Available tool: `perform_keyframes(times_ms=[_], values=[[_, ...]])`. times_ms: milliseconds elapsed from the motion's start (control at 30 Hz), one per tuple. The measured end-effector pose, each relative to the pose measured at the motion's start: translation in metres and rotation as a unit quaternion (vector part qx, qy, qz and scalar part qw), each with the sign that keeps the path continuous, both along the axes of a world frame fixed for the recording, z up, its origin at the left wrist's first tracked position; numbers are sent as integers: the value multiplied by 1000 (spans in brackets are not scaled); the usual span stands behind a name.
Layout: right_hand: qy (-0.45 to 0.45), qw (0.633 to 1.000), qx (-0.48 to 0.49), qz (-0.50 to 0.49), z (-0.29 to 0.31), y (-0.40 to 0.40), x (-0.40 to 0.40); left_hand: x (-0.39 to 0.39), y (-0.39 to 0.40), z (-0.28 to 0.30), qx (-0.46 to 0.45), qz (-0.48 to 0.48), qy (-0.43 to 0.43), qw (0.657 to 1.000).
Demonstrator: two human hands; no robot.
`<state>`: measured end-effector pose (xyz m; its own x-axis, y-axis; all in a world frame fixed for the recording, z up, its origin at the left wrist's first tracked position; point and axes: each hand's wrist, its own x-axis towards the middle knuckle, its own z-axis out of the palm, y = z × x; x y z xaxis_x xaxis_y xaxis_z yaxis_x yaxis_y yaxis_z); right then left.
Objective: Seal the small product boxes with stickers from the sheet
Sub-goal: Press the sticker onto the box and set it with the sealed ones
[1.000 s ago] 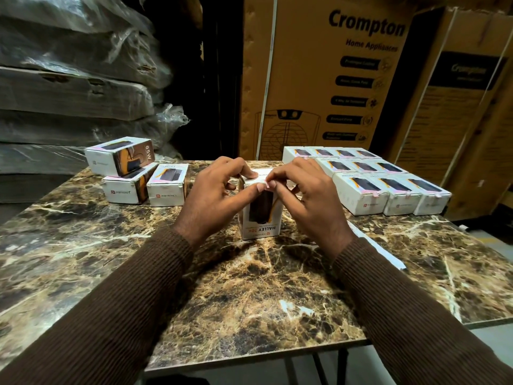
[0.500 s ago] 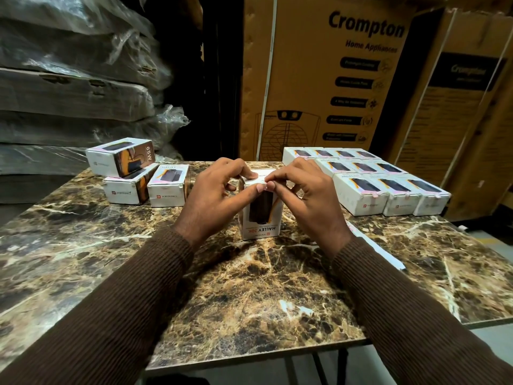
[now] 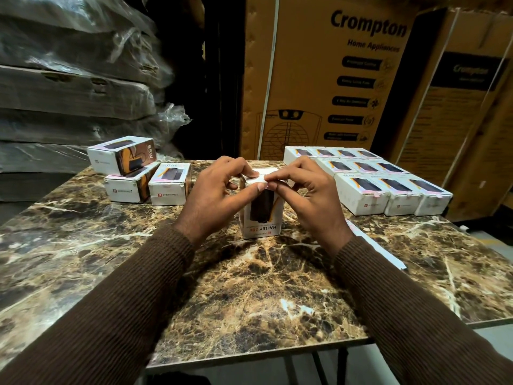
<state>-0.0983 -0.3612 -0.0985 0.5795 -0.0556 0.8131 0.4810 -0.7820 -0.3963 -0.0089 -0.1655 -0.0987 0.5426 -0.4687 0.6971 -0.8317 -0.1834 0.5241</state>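
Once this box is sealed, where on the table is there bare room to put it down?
Bare marble lies on the near half of the table, between the sleeves, and on the near left below the three left boxes. The far right is crowded by the rows of boxes, with the sticker sheet just beside the right hand. The left hand also holds the upright box.

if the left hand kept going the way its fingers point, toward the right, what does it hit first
Most likely the right hand: the left hand already meets its fingertips over the upright box top. Depth is hard to judge.
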Motion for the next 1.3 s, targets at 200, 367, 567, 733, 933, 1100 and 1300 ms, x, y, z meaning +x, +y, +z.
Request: perform_keyframes(times_ms=[200,367,567,733,933,1100,1300], values=[[24,999,30,27,1,-3,0,1,-1,-1,-4,-2,2,1000],[25,999,35,22,1,0,-4,1,0,-1,-3,-6,1,1000],[8,999,34,3,-2,5,3,4,-1,-2,-5,-3,-3,1000],[19,999,40,17,-1,3,3,2,-1,-2,-10,-5,0,1000],[17,1000,24,11,-1,5,2,0,0,-1,-9,-8,5,1000],[8,999,29,10,-1,6,-2,0,1,-1,-2,-7,3,1000],[-1,1000,-1,2,-3,-1,1,1,1,-1,-1,-8,3,1000]])
